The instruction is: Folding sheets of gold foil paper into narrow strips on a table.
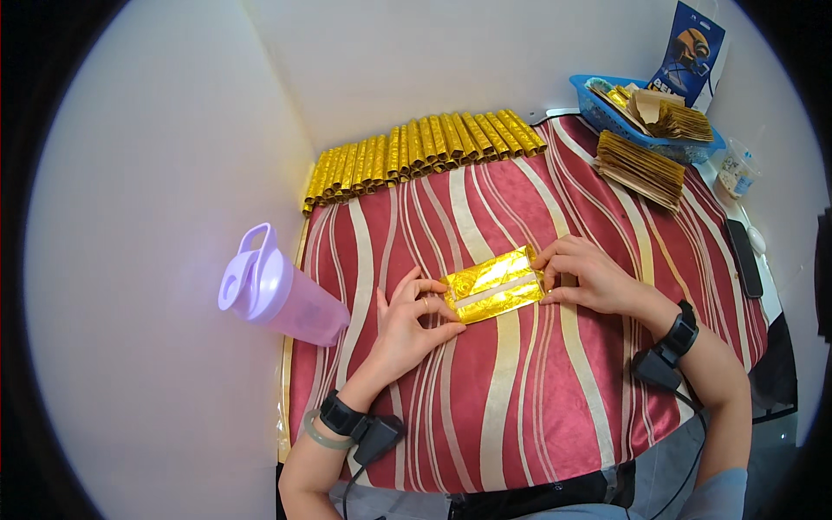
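Observation:
In front of me a shiny gold foil paper (496, 297) lies on the striped cloth, a pale strip running along its middle. Its left end is between the thumb and fingers of my left hand (406, 325), which are closed on its edges. My right hand (594, 273) grips the opposite end in the same way, thumb at the near corner and fingers at the far one. Along the far edge stands a row of rolled gold paper tubes (425, 147), lying side by side. A stack of brown-and-gold paper sheets (641, 169) rests at the far right.
A purple shaker bottle (290, 299) is on the left. A blue basket (598, 111) holding more papers sits at the back right, before a dark blue printed bag (691, 56). A clear cup (738, 167) and a black phone (743, 258) line the right edge. Cables hang from both wrist straps.

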Motion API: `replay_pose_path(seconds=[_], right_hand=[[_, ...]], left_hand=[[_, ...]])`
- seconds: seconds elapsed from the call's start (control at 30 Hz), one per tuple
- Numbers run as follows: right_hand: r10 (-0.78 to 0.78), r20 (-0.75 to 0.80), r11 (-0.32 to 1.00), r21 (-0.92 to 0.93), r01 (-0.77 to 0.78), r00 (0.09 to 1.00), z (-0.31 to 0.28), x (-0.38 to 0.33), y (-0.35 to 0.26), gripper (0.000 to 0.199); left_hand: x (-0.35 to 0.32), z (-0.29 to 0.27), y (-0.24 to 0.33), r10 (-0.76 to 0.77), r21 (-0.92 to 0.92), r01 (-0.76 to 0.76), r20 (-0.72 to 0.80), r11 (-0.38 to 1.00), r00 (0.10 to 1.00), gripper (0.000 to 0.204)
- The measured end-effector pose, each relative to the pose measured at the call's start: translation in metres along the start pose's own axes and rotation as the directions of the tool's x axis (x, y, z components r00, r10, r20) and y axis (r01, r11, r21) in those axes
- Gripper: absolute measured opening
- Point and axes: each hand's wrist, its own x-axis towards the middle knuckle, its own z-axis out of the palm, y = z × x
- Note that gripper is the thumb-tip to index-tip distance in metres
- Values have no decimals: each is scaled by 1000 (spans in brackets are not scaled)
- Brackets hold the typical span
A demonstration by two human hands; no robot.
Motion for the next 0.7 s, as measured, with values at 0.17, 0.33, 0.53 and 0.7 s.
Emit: replay_pose_path(seconds=[0.17, 0.33, 0.53, 0.7], right_hand=[[-8, -2, 999, -47, 8, 1000, 1, 2, -2, 24], [-57, -40, 988, -143, 51, 998, 1, 4, -13, 22], [-142, -99, 965, -235, 116, 985, 2, 3, -11, 19], [-23, -14, 989, -143, 21, 1000, 5, 2, -14, 15]], left_hand=[[-1, 1, -7, 31, -35, -33, -48, 999, 998, 14], [-1, 0, -5, 11, -44, -13, -37, 999, 999, 12], [-2, -2, -1, -14, -45, 14, -13, 999, 1000, 10], [-5, 8, 9, 37, 134, -24, -94, 991, 995, 17]])
